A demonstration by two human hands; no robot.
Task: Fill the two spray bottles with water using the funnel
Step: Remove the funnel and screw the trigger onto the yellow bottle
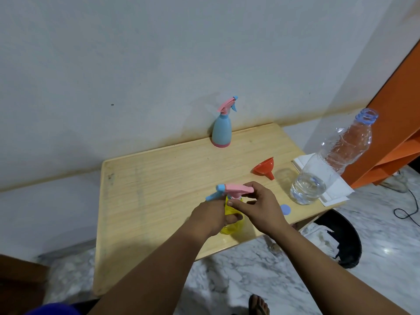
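Fingers (234,218) of the left hand (211,218) curl round the translucent yellow spray bottle (234,223), upright on the pale wood-grain table (159,189); the right hand (256,205) pinches its pink trigger head (236,188), blue nozzle pointing left. Whether that head is screwed tight is unclear. A smooth blue spray bottle (221,131) stands by the wall. An orange funnel (264,168) lies tipped, spout toward the crinkled clear water bottle (327,164).

white paper (327,196), orange shelf (400,123), black cable (409,212)
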